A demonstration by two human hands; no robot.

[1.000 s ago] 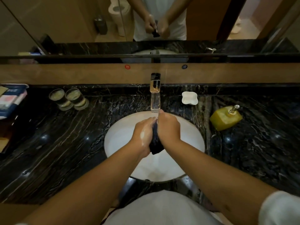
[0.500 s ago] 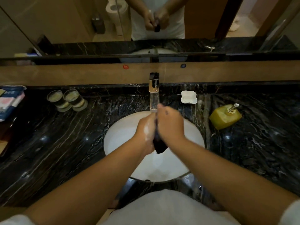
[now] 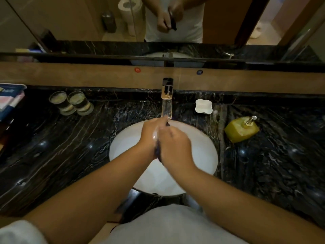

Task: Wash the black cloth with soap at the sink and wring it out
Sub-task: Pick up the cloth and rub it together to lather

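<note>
Over the white round sink [image 3: 202,152] my two hands press together with the black cloth [image 3: 157,152] squeezed between the palms. Only a thin dark strip of cloth shows between them, plus a small tip near the fingertips. My left hand [image 3: 149,136] has pale soap foam along its edge. My right hand [image 3: 175,147] lies against it, slightly blurred from motion. Both hands sit just below the spout of the chrome faucet [image 3: 167,97]. A yellow soap dispenser [image 3: 241,130] stands on the counter to the right.
The black marble counter [image 3: 61,147] surrounds the sink. Two glasses on coasters [image 3: 72,103] stand at the back left, a white soap dish [image 3: 203,106] at the back right of the faucet. Folded packets [image 3: 10,97] lie at the far left. A mirror [image 3: 88,23] runs along the back.
My right hand has slid back toward me along the left hand, rubbing the cloth. Less of the cloth hangs out below the palms than before.
</note>
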